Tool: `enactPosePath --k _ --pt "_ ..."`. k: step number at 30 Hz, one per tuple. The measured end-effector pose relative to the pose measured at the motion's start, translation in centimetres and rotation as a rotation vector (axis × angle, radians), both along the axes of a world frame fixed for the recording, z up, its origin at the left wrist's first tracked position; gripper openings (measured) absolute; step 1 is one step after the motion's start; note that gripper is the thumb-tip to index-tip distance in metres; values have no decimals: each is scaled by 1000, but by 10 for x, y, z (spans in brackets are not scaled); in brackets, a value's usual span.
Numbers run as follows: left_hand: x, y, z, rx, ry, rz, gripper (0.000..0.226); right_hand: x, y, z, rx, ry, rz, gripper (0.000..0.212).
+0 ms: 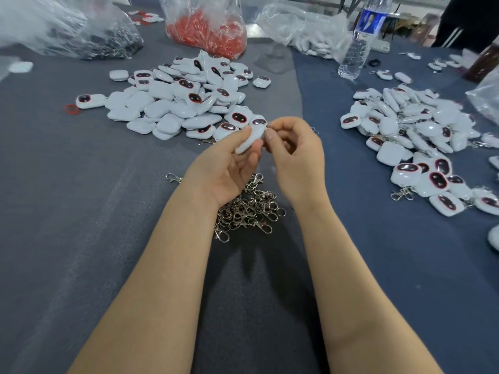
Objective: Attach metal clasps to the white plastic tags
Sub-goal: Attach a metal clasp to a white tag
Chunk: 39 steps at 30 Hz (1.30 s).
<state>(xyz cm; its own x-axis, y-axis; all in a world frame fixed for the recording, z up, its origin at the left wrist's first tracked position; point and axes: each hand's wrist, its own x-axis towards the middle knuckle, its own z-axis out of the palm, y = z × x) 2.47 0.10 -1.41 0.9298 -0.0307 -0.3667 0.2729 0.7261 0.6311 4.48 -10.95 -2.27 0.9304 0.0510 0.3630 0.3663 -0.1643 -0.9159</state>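
Above the clasp heap (251,209) — white tag (249,140) pinched in left grip (226,168), right grip (297,157) pinching its top.

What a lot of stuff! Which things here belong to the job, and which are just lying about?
Job: white tag in left hand; clasp pinched by right hand; heap of clasps; pile of bare tags; pile of tags with clasps.
Lying about: water bottle; bag of red pieces.
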Motion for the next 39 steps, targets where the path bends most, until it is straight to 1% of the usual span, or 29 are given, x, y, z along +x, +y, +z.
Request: enactPosePath --k 3,5,8,11,13,14,15,16,18,20,21,23,24,25,26,27,28,29,30,32,34,35,37,39 --pt "-2 1 -1 -218 32 -103 32 -1 -1 2 32 -51 -84 17" --pt "-1 1 -1 -337 35 -150 32 -1 -1 2 42 -62 -114 15" --pt "-1 2 -2 -464 32 -167 26 -2 0 1 21 -58 -100 14" --pt "-3 1 -2 -492 24 -177 22 -2 0 1 -26 -92 -96 12" --pt "-4 1 -1 -430 30 -160 18 -1 -2 -1 -115 -142 -116 10" --pt "-3 1 -1 -359 36 -129 19 -1 -3 -1 -161 -158 -119 10" --pt "-3 1 0 -243 38 -76 20 -1 -4 -1 -209 -167 -116 10" --pt "-1 0 -1 -77 20 -7 20 -1 -4 -1 -260 -171 -110 11" --pt "-1 -2 -1 340 -81 123 17 1 -6 -1 -359 -159 -93 11" --pt "-2 -3 -3 764 -238 211 11 3 -10 -1 -443 -134 -77 10" --pt "-4 -3 -4 970 -323 240 9 5 -11 -2 -490 -120 -73 10" --pt "-5 -2 -9 1392 -469 260 14 7 -13 -4 -603 -80 -63 10" --pt "-5 -2 -11 1551 -513 252 16 7 -13 -6 -651 -54 -60 11" --pt "-5 -2 -13 1641 -538 252 17 8 -14 -7 -681 -32 -60 11" --pt "-4 -3 -15 1670 -539 265 17 8 -13 -7 -685 -21 -63 11" --pt "-3 -4 -17 1650 -518 287 16 7 -13 -8 -651 -20 -64 10" --pt "-2 -6 -16 1550 -472 314 14 7 -12 -7 -580 -23 -63 9" --pt "-1 -9 -14 1353 -401 326 11 6 -11 -7 -496 -23 -60 8" --pt "1 -11 -13 1080 -316 310 9 5 -9 -6 -421 -21 -56 8" --pt "4 -9 -11 560 -116 234 17 3 -8 -4 -310 -18 -46 10" --pt "3 -2 -9 154 4 106 20 3 -7 -2 -216 -16 -26 10" --pt "2 1 -8 -14 33 37 22 4 -7 -1 -181 -15 -16 9" --pt "2 5 -8 -259 56 -68 21 3 -6 0 -129 -19 -9 8" --pt "1 4 -7 -384 47 -122 17 2 -5 0 -96 -48 -32 8"
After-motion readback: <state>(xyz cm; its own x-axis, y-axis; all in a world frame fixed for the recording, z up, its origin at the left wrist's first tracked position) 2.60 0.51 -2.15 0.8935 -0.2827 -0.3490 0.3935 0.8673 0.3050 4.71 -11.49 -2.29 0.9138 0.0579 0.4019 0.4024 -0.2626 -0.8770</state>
